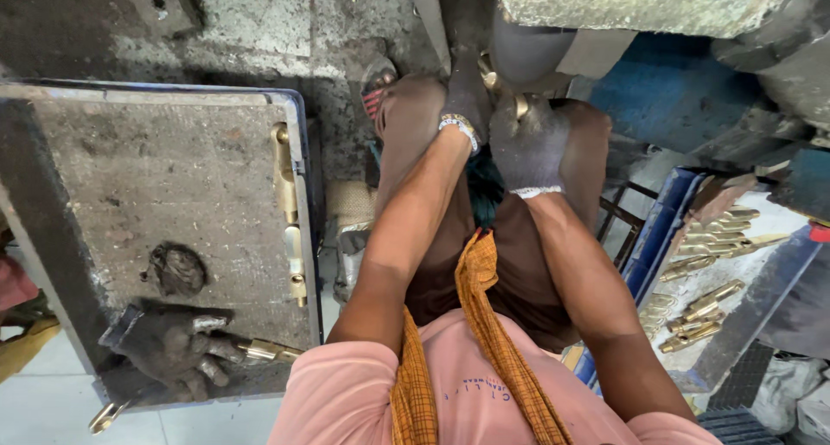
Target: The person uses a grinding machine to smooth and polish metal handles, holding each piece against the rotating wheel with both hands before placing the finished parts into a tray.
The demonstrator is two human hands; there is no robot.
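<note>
Past your pink shirt (484,384) and orange scarf (484,324), your gloved right hand (527,147) closed its grip on a brass piece (519,105) at the machine while your left hand (467,99) steadied beside it; you did well to press evenly.

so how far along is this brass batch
Hard to say which pile is finished. A few brass pieces lie along the edge of the left tray, and many more sit in the blue bin on the right. In hand: both gloved hands, left and right, press one brass piece against the machine. A spare glove lies on the tray.
</note>
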